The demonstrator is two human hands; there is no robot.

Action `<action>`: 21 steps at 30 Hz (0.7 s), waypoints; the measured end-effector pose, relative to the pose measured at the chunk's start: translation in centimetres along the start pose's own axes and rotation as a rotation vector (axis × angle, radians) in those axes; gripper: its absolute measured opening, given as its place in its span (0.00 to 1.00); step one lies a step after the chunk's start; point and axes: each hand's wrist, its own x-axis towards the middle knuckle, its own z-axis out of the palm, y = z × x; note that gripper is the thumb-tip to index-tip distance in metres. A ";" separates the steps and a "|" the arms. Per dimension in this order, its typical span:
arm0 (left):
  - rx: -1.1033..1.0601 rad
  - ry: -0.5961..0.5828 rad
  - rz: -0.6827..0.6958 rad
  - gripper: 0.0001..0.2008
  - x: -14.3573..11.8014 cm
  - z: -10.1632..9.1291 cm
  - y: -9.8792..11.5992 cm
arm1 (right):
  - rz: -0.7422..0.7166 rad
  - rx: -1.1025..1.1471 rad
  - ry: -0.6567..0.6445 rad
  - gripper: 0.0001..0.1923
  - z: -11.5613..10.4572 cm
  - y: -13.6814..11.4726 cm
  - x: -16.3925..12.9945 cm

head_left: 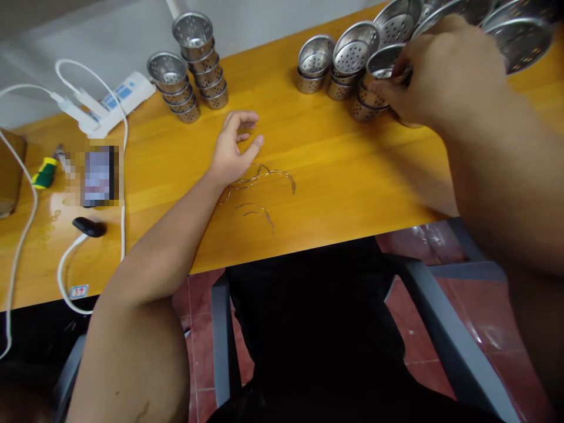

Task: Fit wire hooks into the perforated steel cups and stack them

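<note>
On the table's right half, my right hand (449, 76) pinches the rim of a perforated metal cup (374, 76), which sits at the top of a short stack. My palm and wrist hide part of the cups behind. My left hand (235, 144) rests on the table with curled, parted fingers and holds nothing. Thin bent metal wires (282, 173) lie beside and partly under its wrist, and two more curved wire pieces (259, 210) are nearer the front edge. Beyond my left hand stand two stacks of perforated metal cups (205, 64).
More nested cups (352, 56) and wider perforated bowls (520, 41) line the back right. At left are a white power strip (126, 100) with cables, a blurred phone (99, 176), a green-yellow handled tool (45, 173) and a black plug-like piece (88, 226).
</note>
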 end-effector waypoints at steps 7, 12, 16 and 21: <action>0.004 -0.025 0.009 0.37 0.0 -0.2 0.4 | 0.028 0.124 0.049 0.30 -2.8 -1.2 0.2; 0.021 -0.012 0.004 0.31 0.1 -0.3 0.8 | -0.161 0.328 0.132 0.22 -7.3 -5.0 0.2; 0.028 -0.007 -0.004 0.28 0.2 -0.4 1.2 | -0.393 0.518 0.122 0.27 -8.1 -10.1 2.2; 0.008 -0.023 0.016 0.28 0.3 -0.8 1.9 | -0.218 0.824 -0.134 0.39 -3.9 -18.9 7.7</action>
